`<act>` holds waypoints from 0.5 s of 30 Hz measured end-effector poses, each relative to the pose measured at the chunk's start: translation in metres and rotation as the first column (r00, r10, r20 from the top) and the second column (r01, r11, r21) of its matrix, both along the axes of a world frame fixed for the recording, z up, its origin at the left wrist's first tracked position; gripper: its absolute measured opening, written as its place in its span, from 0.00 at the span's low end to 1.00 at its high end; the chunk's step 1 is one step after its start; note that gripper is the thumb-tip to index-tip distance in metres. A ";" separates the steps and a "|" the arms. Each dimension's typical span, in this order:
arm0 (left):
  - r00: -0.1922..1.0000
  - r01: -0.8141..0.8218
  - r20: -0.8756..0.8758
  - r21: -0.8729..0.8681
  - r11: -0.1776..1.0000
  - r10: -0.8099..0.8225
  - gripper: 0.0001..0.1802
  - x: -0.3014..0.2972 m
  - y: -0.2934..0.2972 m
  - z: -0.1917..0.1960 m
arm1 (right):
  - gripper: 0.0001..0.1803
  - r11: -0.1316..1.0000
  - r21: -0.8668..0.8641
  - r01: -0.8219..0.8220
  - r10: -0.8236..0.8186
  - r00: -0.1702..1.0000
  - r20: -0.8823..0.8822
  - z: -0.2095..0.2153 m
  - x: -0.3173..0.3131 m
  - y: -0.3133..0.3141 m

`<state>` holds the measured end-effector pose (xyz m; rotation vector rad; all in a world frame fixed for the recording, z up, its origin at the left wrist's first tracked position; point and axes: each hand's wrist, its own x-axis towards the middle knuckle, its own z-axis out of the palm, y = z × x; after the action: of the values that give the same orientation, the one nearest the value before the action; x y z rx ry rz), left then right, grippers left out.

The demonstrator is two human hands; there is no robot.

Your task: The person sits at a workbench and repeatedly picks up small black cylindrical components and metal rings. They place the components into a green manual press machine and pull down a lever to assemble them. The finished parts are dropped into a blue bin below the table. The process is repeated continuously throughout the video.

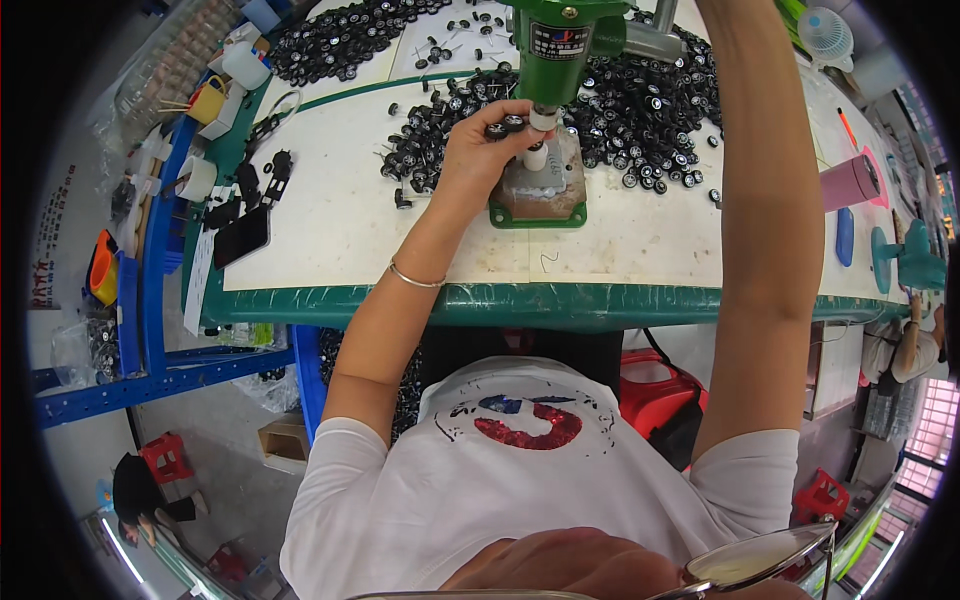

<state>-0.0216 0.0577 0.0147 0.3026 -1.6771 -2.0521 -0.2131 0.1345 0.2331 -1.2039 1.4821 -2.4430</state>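
Observation:
My left hand (472, 148) is closed in a pinch at the green hand press (556, 70). Small black toy wheels (497, 131) are between its fingers, right beside the press's pale ram tip (543, 117). Below them, a white post (535, 157) stands on the press's metal base (565, 190). What the fingertips cover at the post is hidden. My right forearm (765, 190) reaches up past the top edge, so that hand is out of the picture. The press's lever (655, 42) sticks out toward that arm.
Heaps of black wheels (640, 115) surround the press on the white tabletop (350, 230), with another pile (335, 45) at the far left. A phone (242, 236) lies near the left edge. At the right are a pink cup (850, 183) and a teal fan (910, 257).

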 end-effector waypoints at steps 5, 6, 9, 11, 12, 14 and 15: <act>1.000 -0.021 0.007 0.153 0.988 0.021 0.14 0.014 -0.022 -0.003 | 0.11 0.979 0.054 -0.197 0.189 0.974 0.124 -0.010 -0.026 -0.003; 1.000 -0.005 0.012 0.205 0.979 0.003 0.14 0.017 -0.028 -0.002 | 0.11 0.970 0.048 -0.239 0.230 0.963 0.143 -0.013 -0.025 0.001; 0.995 0.085 0.007 0.421 0.903 -0.097 0.18 0.045 -0.037 0.001 | 0.12 0.992 0.123 -0.003 0.001 1.000 0.017 -0.034 0.010 0.017; 0.985 0.138 0.020 0.490 0.861 -0.169 0.19 0.061 -0.043 -0.003 | 0.15 0.974 0.157 0.161 -0.164 0.986 0.008 -0.050 0.020 0.041; 0.985 0.103 0.074 0.455 0.885 -0.153 0.19 0.065 -0.042 -0.006 | 0.16 0.954 0.175 0.244 -0.248 0.969 0.002 -0.061 0.021 0.056; 0.979 0.015 0.185 0.369 0.929 -0.090 0.18 0.081 -0.041 -0.013 | 0.17 0.912 0.283 0.298 -0.291 0.954 -0.067 -0.096 0.021 0.084; 0.976 0.022 0.195 0.343 0.939 -0.095 0.18 0.085 -0.042 -0.015 | 0.17 0.873 0.365 0.324 -0.316 0.945 -0.082 -0.112 0.020 0.101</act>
<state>0.0634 0.0158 -0.0001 0.6082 -1.4500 -2.4271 -0.1932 0.2352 0.1212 -0.9697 2.1829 -2.1656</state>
